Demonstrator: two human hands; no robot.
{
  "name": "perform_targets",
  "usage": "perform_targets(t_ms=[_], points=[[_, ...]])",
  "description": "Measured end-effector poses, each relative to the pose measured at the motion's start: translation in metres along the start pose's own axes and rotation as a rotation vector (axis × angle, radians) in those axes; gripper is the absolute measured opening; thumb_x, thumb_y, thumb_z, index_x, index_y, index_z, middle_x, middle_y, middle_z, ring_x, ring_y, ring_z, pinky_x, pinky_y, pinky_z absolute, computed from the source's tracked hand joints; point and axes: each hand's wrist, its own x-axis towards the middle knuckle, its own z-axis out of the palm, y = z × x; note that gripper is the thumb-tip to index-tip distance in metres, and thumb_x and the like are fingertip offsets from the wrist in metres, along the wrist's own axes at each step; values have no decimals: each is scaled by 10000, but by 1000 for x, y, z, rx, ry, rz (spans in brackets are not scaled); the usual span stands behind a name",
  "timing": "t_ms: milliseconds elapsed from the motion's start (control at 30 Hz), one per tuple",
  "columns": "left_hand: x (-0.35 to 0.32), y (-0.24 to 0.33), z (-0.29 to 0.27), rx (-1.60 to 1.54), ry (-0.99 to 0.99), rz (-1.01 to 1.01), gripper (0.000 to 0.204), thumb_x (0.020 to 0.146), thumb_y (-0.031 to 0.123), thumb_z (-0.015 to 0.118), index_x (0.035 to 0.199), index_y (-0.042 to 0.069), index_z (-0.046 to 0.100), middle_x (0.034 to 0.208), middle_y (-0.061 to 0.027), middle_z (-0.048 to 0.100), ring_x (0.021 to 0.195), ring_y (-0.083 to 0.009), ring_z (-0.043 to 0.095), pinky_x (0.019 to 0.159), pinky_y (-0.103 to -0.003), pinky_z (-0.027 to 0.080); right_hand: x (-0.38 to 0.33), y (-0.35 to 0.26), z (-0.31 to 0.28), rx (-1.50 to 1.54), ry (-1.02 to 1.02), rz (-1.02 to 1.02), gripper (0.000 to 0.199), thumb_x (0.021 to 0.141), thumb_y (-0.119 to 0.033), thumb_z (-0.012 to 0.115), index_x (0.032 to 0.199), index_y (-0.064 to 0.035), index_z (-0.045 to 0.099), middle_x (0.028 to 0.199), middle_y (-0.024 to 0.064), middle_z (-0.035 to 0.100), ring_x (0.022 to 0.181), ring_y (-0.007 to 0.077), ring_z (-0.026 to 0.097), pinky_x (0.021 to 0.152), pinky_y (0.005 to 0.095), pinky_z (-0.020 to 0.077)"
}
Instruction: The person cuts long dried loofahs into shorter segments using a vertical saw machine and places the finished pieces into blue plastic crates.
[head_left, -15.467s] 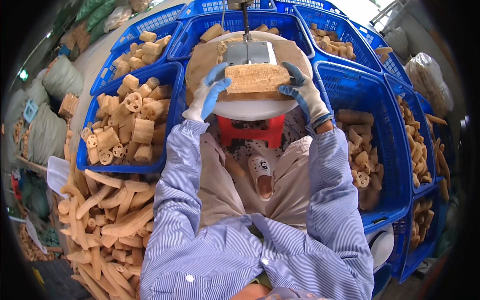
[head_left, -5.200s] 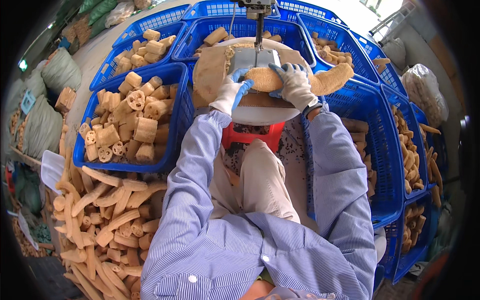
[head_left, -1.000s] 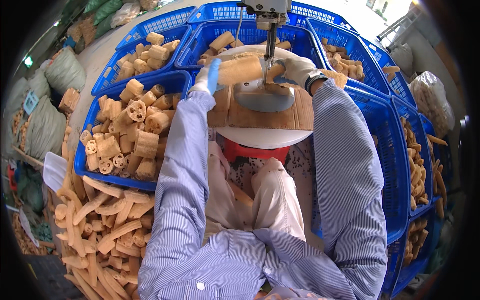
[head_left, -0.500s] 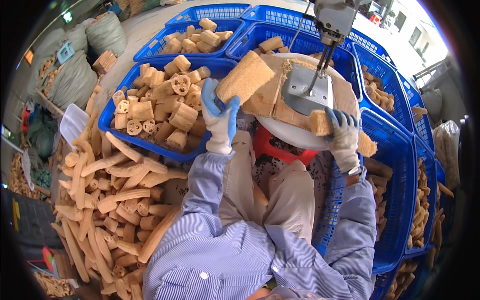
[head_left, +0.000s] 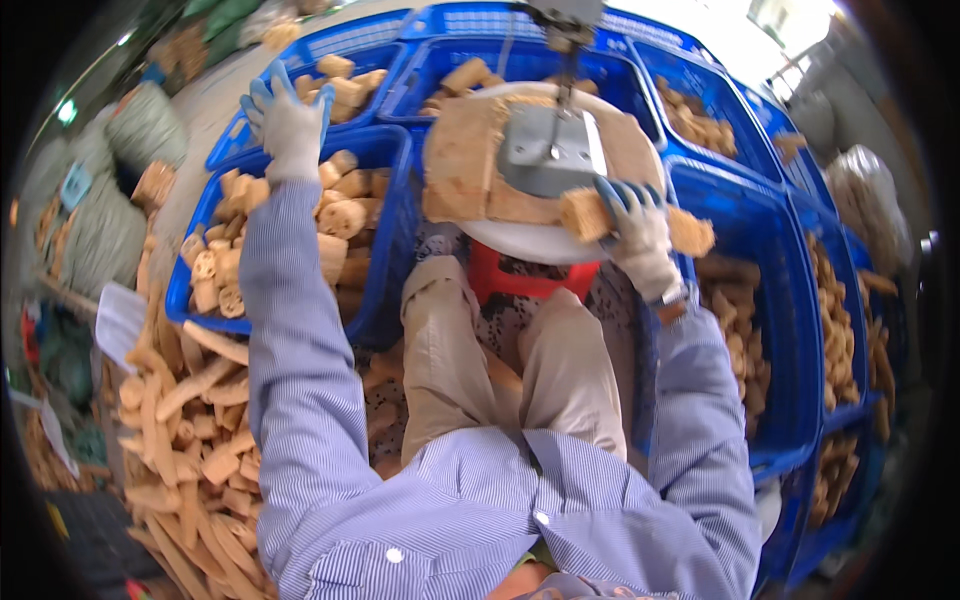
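Note:
My left hand (head_left: 288, 125), in a white and blue glove, is raised with fingers spread over the edge between two blue baskets at the left. Beyond its fingertips, apart from the hand, is a blurred tan loofah piece (head_left: 281, 35). My right hand (head_left: 640, 235), gloved alike, closes over a loofah (head_left: 585, 214) at the right front edge of the round work table. Tan loofah shows on both sides of that hand; whether it is one length or two is hidden. Beside it stands a sewing machine's metal plate (head_left: 550, 150) and needle bar, set amid cardboard.
The near-left blue basket (head_left: 398, 210) holds cut loofah pieces. Several more blue baskets ring the table behind and right, including one by my right arm (head_left: 775, 330). Long loofahs (head_left: 190, 420) lie heaped at the left. A red stool (head_left: 520, 283) stands under the table.
My left hand has swung left and away from the table and let go of the wide loofah piece. My right hand keeps its hold. The whole view has shifted.

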Motion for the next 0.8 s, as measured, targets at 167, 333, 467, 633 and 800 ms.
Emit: perform_targets(t_ms=[167, 333, 467, 633, 800], points=[[-154, 121, -51, -1143, -506, 157, 836, 834, 364, 826, 1485, 33, 421, 1495, -211, 455, 1391, -320, 448, 1149, -417, 381, 18, -21, -24, -144, -279, 34, 889, 740, -301, 802, 1520, -170, 396, 1348, 65, 598, 1255, 227, 553, 1150, 456, 324], [-218, 183, -54, -1345, -640, 298, 835, 830, 318, 838, 1488, 52, 399, 1456, -181, 495, 1337, -303, 504, 1112, -379, 418, 33, -47, -41, -61, -323, -5, 940, 778, -451, 792, 1556, -193, 331, 1392, 63, 563, 1302, 243, 511, 1188, 460, 273], [-205, 164, -51, -1500, -896, -128, 681, 891, 219, 789, 1463, 74, 449, 1322, -73, 581, 1197, -151, 555, 965, -289, 518, 45, -34, -65, -269, -465, 144, 992, 784, -508, 798, 1584, -266, 263, 1492, 51, 471, 1384, 271, 431, 1202, 526, 229], [-184, 139, -52, -1489, -974, -300, 470, 940, 282, 738, 1346, 93, 595, 1094, -14, 621, 983, -79, 563, 878, -229, 473, 17, 25, -63, 248, -223, 357, 844, 660, -253, 910, 1420, -315, 548, 1354, 59, 597, 1212, 344, 571, 998, 411, 491], [-182, 130, -41, -1395, -963, -285, 371, 981, 320, 677, 1271, 90, 663, 1146, 13, 640, 1003, -65, 568, 921, -228, 479, 8, 43, -25, 766, -209, 318, 799, 737, -156, 869, 1446, -249, 513, 1310, 68, 613, 1181, 240, 601, 1031, 361, 502]])
